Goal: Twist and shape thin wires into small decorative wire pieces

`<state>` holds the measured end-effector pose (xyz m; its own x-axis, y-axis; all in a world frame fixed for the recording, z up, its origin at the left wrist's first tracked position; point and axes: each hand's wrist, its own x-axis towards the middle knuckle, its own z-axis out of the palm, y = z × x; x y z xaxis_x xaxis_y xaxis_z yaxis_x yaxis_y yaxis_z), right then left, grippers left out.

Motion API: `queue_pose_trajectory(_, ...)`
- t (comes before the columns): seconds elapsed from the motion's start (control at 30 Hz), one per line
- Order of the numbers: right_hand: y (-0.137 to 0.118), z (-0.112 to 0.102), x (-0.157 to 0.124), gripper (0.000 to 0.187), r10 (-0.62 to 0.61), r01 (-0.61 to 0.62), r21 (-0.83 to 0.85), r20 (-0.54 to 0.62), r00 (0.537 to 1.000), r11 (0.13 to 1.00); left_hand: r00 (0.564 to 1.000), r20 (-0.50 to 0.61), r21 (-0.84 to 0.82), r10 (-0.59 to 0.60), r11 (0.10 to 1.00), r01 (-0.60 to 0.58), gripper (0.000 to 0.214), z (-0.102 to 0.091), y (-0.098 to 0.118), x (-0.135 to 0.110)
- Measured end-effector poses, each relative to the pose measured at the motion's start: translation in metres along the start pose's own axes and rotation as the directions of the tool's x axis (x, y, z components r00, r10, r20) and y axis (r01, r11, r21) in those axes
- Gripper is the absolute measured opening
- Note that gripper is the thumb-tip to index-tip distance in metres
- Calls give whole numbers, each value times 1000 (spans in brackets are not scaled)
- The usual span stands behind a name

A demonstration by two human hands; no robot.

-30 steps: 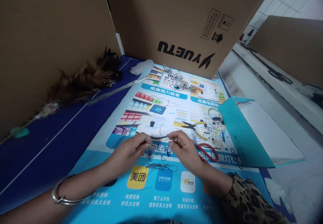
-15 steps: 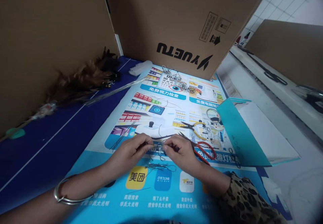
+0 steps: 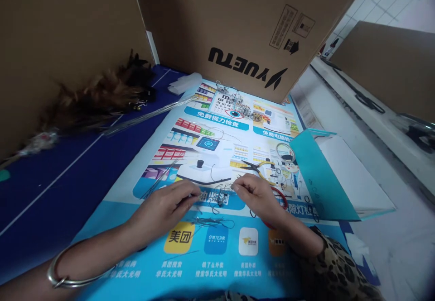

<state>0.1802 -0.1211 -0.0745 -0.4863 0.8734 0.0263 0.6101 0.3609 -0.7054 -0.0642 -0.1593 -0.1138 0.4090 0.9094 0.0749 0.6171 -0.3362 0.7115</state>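
My left hand [image 3: 170,206] is closed in a pinch beside a small tangle of thin metal wire pieces [image 3: 220,195]. What its fingertips hold, if anything, is too fine to make out. On the tangle's other side my right hand [image 3: 258,194] is also pinched shut, with fine strands near its fingertips; I cannot tell whether it grips one. A flat bundle of wire pieces [image 3: 212,222] lies closer to me. Beyond my right hand rest yellow-handled pliers [image 3: 260,169]. A red-handled tool [image 3: 281,197] is mostly hidden by my right hand.
An opened teal box [image 3: 316,179] stands at the right, near a coil of wire [image 3: 285,152]. More wirework clusters [image 3: 238,104] lie by the large cardboard box [image 3: 251,29]. Long straight wires [image 3: 149,116] and brown feathers [image 3: 95,97] are at left, on the printed sheet and blue cloth.
My hands have moved apart, the right one to the right and the left one slightly left. The wire tangle between them is more exposed, and the red-handled tool is more covered.
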Motion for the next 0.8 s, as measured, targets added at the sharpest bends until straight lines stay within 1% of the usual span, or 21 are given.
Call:
queue_pose_trajectory(0.13,-3,-12,0,23,-1,26,-138,179,984,990,1000,20,116,3,993,-5,19,0,0,-1)
queue_pose_trajectory(0.23,-6,-20,-1,21,26,43,-240,277,961,970,998,47,203,39,978,-48,21,2,-1,-2)
queue_pose_trajectory(0.27,-6,-23,-2,21,43,37,-273,282,958,961,997,56,222,52,973,-63,22,3,-2,-3)
queue_pose_trajectory(0.33,-6,-29,-4,24,85,8,-345,253,964,939,996,65,242,66,967,-80,23,4,-3,-3)
queue_pose_trajectory(0.5,-2,-49,-16,29,151,-44,-509,171,974,860,997,41,223,68,972,-76,24,4,0,0)
queue_pose_trajectory(0.57,2,-54,-21,33,184,-51,-577,175,967,815,998,20,224,59,973,-62,25,3,2,3)
queue_pose_trajectory(0.7,7,-56,-30,36,251,-30,-666,238,938,746,997,-39,283,69,957,-55,32,5,3,6)
queue_pose_trajectory(0.8,9,-53,-33,37,248,-16,-686,241,938,727,996,-10,327,91,941,-82,35,7,4,9)
